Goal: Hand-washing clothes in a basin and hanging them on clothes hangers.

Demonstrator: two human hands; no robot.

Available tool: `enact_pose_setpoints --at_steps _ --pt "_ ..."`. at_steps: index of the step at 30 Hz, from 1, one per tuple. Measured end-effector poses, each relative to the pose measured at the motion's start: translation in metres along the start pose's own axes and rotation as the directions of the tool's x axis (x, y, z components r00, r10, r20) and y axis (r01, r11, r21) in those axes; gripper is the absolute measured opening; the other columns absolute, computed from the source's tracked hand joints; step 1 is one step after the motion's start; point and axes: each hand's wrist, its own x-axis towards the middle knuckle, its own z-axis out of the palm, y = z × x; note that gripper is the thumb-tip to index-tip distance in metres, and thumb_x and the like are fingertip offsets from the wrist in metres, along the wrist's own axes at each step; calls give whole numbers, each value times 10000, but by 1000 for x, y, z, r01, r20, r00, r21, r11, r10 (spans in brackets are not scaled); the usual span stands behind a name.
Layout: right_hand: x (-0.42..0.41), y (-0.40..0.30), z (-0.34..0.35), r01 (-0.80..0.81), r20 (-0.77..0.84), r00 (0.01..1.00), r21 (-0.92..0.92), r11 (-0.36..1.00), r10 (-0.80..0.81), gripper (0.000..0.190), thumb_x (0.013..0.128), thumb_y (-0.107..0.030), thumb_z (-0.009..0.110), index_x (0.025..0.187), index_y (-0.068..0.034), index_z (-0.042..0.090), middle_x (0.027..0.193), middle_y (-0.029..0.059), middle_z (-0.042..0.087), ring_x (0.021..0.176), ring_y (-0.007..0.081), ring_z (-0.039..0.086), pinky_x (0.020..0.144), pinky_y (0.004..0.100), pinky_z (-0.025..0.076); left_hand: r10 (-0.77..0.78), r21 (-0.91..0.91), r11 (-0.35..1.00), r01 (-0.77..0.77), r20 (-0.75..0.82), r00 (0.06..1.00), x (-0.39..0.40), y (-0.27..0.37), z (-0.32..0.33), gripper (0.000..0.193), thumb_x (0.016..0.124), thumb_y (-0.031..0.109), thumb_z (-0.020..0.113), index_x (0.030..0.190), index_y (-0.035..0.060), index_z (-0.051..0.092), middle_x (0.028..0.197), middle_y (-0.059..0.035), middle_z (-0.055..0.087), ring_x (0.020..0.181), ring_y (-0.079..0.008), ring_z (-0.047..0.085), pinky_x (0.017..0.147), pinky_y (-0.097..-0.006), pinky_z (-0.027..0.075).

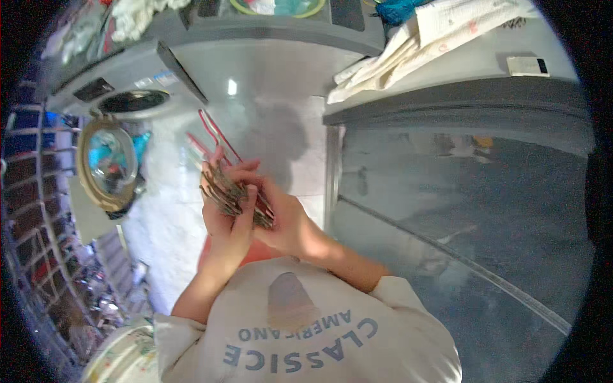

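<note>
Both my hands are wrapped around a bundle of thin rods [222, 191], which look like wire clothes hangers with grey-brown bare ends gathered together. Red and white coated lengths [218, 134] stick out past my fingers, away from my body. My left hand [220, 222] supports the bundle from the left, its thumb lying across the top. Around the right side curls my right hand [285, 208], fingers reaching over the far part. The hands meet in front of my chest. Much of the bundle is hidden by the palms and fingers.
At the left, a front-loading washing machine [86, 103] has its round door [105, 163] swung wide. A green-rimmed basin [311, 12] sits at the top. White cloth [397, 57] and a small pale box [524, 66] lie on the right counter, above dark glass panels [455, 201]. A wire rack [43, 191] stands far left.
</note>
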Motion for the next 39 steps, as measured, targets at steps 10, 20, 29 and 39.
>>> enact_pose_setpoints --at_steps 10,20,29,39 --pt "111 -50 -40 326 101 942 -38 944 -321 615 849 -237 663 1370 -10 427 1335 170 489 1218 304 489 969 381 426 291 -50 931 -362 -498 817 134 19 -136 227 1025 185 417 859 46 485 729 -69 532 869 -226 546 954 -450 414" --pt "228 20 -56 3 -374 919 326 945 126 266 947 -125 591 1187 -9 590 1090 66 641 1017 150 585 910 290 453 497 536 709 -458 80 864 326 54 -324 179 884 -41 506 982 -26 654 896 -110 627 868 -219 589 1016 -426 401" --pt "279 -8 -136 -60 -449 892 2 998 55 237 954 -143 585 1122 21 611 1028 77 676 970 148 609 907 290 455 110 526 784 -331 408 907 472 -20 -356 134 907 52 592 1009 29 676 945 -96 691 946 -185 647 870 -310 468" --pt "368 31 -270 -46 -420 907 -5 999 40 222 930 -158 626 1077 7 645 951 92 694 894 149 638 808 281 486 -231 486 864 129 155 961 499 2 -361 82 905 23 564 916 13 645 1103 -81 673 985 -149 583 837 -281 429"
